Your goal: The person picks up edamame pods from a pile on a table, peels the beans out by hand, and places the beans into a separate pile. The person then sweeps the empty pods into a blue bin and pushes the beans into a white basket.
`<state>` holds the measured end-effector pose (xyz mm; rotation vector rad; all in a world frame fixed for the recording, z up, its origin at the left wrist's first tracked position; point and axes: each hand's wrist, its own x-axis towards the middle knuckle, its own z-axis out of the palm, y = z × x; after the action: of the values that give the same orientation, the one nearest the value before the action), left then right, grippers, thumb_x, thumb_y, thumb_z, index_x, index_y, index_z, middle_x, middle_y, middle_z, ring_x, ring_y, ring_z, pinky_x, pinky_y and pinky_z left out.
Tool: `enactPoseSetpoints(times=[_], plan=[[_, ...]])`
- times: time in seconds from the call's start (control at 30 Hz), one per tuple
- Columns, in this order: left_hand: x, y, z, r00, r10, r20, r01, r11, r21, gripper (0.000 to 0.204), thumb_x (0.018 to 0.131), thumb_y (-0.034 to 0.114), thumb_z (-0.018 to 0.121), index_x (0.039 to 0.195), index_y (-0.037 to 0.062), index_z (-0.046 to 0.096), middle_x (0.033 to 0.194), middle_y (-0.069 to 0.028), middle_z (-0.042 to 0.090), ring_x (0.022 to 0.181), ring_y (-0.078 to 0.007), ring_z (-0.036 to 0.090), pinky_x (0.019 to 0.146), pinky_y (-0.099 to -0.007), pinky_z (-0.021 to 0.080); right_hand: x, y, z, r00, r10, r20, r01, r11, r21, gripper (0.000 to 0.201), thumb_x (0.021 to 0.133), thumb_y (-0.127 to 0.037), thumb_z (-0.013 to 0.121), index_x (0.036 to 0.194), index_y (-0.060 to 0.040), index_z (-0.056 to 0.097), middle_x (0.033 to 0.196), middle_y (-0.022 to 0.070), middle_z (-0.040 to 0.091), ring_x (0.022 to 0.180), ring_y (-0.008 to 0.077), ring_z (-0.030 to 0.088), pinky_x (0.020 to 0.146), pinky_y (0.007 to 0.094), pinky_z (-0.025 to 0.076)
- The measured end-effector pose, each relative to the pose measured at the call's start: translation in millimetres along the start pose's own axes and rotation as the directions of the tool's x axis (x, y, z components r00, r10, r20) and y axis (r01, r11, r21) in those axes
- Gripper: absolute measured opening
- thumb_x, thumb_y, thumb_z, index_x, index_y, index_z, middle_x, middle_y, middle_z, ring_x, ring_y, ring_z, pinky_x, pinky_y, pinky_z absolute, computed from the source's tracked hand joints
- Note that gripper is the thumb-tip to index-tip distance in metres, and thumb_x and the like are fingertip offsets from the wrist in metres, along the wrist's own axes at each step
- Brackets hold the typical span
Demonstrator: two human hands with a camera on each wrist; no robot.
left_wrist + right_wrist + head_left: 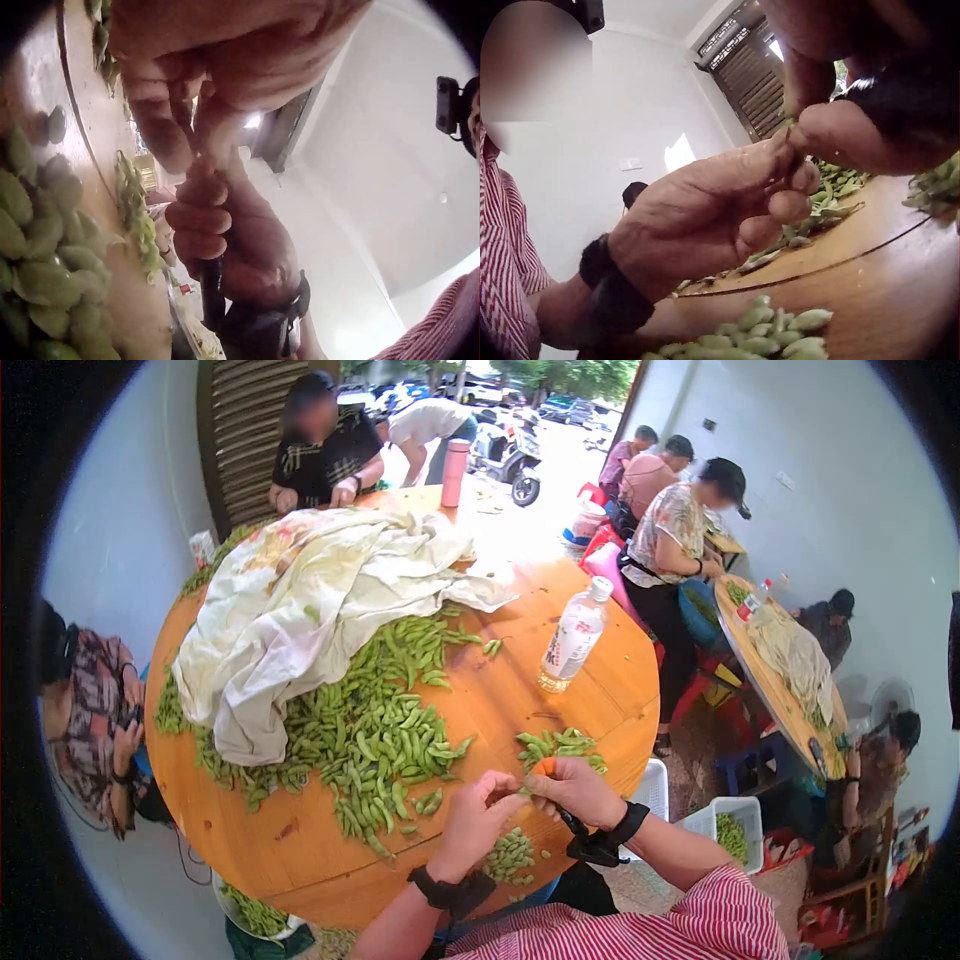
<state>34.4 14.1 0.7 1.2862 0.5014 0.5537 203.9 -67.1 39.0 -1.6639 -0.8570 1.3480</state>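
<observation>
In the head view the left hand (472, 828) and right hand (580, 792) meet over the table's near edge. A small green pod or bean (790, 122) is pinched at the left hand's fingertips, mostly hidden by fingers. The right thumb and index meet it there, while the other right fingers curl round a dark, slim object (213, 289); its far end is hidden. Shelled-looking green beans (512, 856) lie in a small heap just below the hands. Pods (562, 748) lie beyond them, with a larger pile of pods (385, 755) to the left.
A pale cloth (310, 600) covers part of the pile on the round wooden table (500, 705). A clear bottle (574, 638) and pink flask (454, 473) stand on it. White baskets (738, 835) are at the right. Several people sit around this and another table (765, 660).
</observation>
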Motion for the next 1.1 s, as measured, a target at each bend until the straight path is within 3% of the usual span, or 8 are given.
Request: enactPoseSetpoints(times=[0.2, 0.53, 0.6, 0.63, 0.67, 0.73, 0.97, 1.1], plan=[[1.3, 7.9, 2.0, 0.997, -0.058, -0.048, 0.063, 0.992, 0.109, 0.016, 0.086, 0.008, 0.068, 0.097, 0.0003, 0.058, 0.077, -0.0044, 0.063, 0.061, -0.0087, 0.059, 0.055, -0.0222, 0.048, -7.0, 11.4, -2.0, 0.995, -0.085, 0.046, 0.076, 0.981, 0.177, 0.019, 0.092, -0.024, 0.064, 0.094, -0.0049, 0.066, 0.071, -0.0026, 0.060, 0.058, 0.0046, 0.054, 0.051, 0.0192, 0.043], [2.5, 1.5, 10.0, 0.994, -0.105, -0.014, 0.106, 0.991, 0.082, 0.016, 0.082, -0.001, 0.066, 0.088, 0.0026, 0.052, 0.075, -0.0071, 0.063, 0.059, -0.0121, 0.060, 0.053, -0.0246, 0.048, -1.6, 27.0, -9.4, 0.975, -0.205, 0.082, 0.208, 0.978, -0.034, 0.019, 0.090, -0.023, 0.062, 0.094, -0.0053, 0.066, 0.069, -0.0041, 0.058, 0.054, 0.0040, 0.052, 0.048, 0.0201, 0.042], [2.6, 2.7, 13.4, 0.990, -0.135, -0.040, 0.138, 0.987, 0.077, 0.016, 0.081, -0.002, 0.065, 0.087, 0.0029, 0.051, 0.074, -0.0073, 0.063, 0.059, -0.0123, 0.060, 0.053, -0.0249, 0.048, 3.4, 30.8, -5.2, 0.910, -0.413, -0.037, 0.390, 0.883, -0.263, 0.025, 0.083, -0.023, 0.063, 0.085, 0.0020, 0.065, 0.072, 0.0143, 0.066, 0.058, 0.0207, 0.061, 0.054, 0.0332, 0.049], [2.6, 3.4, 14.6, 0.989, -0.125, -0.080, 0.132, 0.987, 0.091, 0.016, 0.081, -0.004, 0.063, 0.086, 0.0032, 0.050, 0.072, -0.0069, 0.061, 0.058, -0.0123, 0.059, 0.052, -0.0249, 0.048, -1.0, 27.8, -1.7, 0.886, -0.455, -0.087, 0.431, 0.879, -0.203, 0.026, 0.080, -0.021, 0.062, 0.083, 0.0045, 0.064, 0.072, 0.0199, 0.064, 0.061, 0.0273, 0.063, 0.058, 0.0377, 0.049], [2.7, 4.1, 16.1, 0.986, -0.113, -0.120, 0.126, 0.986, 0.106, 0.016, 0.081, -0.005, 0.062, 0.085, 0.0035, 0.049, 0.071, -0.0065, 0.060, 0.057, -0.0123, 0.059, 0.052, -0.0250, 0.048, 1.9, 29.6, -1.3, 0.883, -0.457, -0.103, 0.434, 0.881, -0.188, 0.026, 0.080, -0.021, 0.062, 0.083, 0.0045, 0.064, 0.072, 0.0199, 0.064, 0.061, 0.0273, 0.063, 0.058, 0.0377, 0.049], [2.3, 4.5, 19.2, 0.986, -0.103, -0.133, 0.116, 0.988, 0.099, 0.016, 0.080, -0.006, 0.061, 0.084, 0.0040, 0.049, 0.070, -0.0059, 0.059, 0.056, -0.0120, 0.058, 0.051, -0.0249, 0.047, 11.2, 38.6, 1.2, 0.902, -0.426, -0.063, 0.410, 0.894, -0.180, 0.020, 0.086, -0.019, 0.060, 0.094, -0.0003, 0.064, 0.063, 0.0025, 0.059, 0.053, 0.0093, 0.052, 0.048, 0.0273, 0.042], [7.4, -14.0, 8.0, 0.979, -0.041, -0.200, 0.057, 0.996, 0.072, 0.019, 0.083, -0.008, 0.059, 0.086, 0.0065, 0.047, 0.071, -0.0046, 0.059, 0.053, -0.0134, 0.059, 0.049, -0.0243, 0.049, 34.7, 63.6, 16.5, 0.947, -0.319, -0.032, 0.318, 0.924, 0.214, 0.022, 0.087, -0.019, 0.059, 0.092, 0.0025, 0.063, 0.069, 0.0025, 0.061, 0.059, 0.0097, 0.056, 0.053, 0.0257, 0.046], [8.9, -8.5, 9.0, 0.981, -0.056, -0.186, 0.038, 0.994, -0.098, 0.018, 0.083, -0.009, 0.056, 0.087, 0.0065, 0.048, 0.073, -0.0045, 0.060, 0.052, -0.0131, 0.058, 0.047, -0.0239, 0.048, 28.7, 52.2, 10.2, 0.917, -0.400, -0.009, 0.395, 0.903, 0.171, 0.022, 0.086, -0.019, 0.060, 0.091, 0.0018, 0.063, 0.069, 0.0037, 0.061, 0.060, 0.0097, 0.056, 0.053, 0.0259, 0.045]])
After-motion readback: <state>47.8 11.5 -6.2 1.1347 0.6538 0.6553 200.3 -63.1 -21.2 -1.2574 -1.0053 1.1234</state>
